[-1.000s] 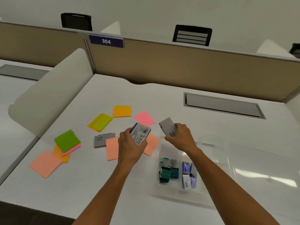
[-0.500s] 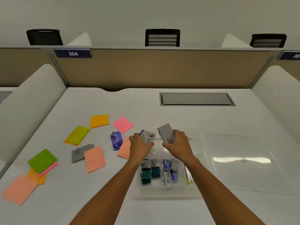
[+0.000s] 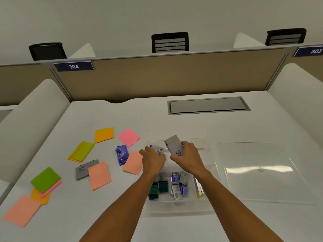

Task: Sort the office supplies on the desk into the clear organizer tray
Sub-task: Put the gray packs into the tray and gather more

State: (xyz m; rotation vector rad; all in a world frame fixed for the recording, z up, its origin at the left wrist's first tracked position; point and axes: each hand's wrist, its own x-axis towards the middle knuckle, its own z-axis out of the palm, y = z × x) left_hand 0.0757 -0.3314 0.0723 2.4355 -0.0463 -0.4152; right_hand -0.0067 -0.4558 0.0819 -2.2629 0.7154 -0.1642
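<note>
Here, nearest the viewer, the clear organizer tray (image 3: pixel 174 209) sits on the white surface (image 3: pixel 227 130), its front compartments already holding dark green clips (image 3: pixel 158 188) on the left and small blue and grey boxes (image 3: pixel 179 186) beside them, with a thin yellow-edged item standing in a narrow slot on the right that is too slim to identify. Above the tray's rear section both hands hover close together: the left hand (image 3: pixel 153 160) has its fingers curled round a small printed box (image 3: pixel 157 148), and the right hand (image 3: pixel 187 158) grips a flat grey box (image 3: pixel 173 144) by its lower end, tilted up. Both boxes look light and stiff, likely cardboard, so a hold across the short edges should carry them without crushing; their smooth faces could slip if pinched loosely. The tray walls are nearly invisible against the surface, so which compartment lies under the hands is hard to judge, and the print on both boxes is unreadable. To the right lies a clear lid (image 3: pixel 262 172). Further left a purple stapler-like tool (image 3: pixel 121 154), another grey box (image 3: pixel 84 169) partly covered by a salmon note (image 3: pixel 99 175), and scattered sticky pads (image 3: pixel 45 179) wait well apart from the tray; these are soft, thin and best lifted by an edge
</note>
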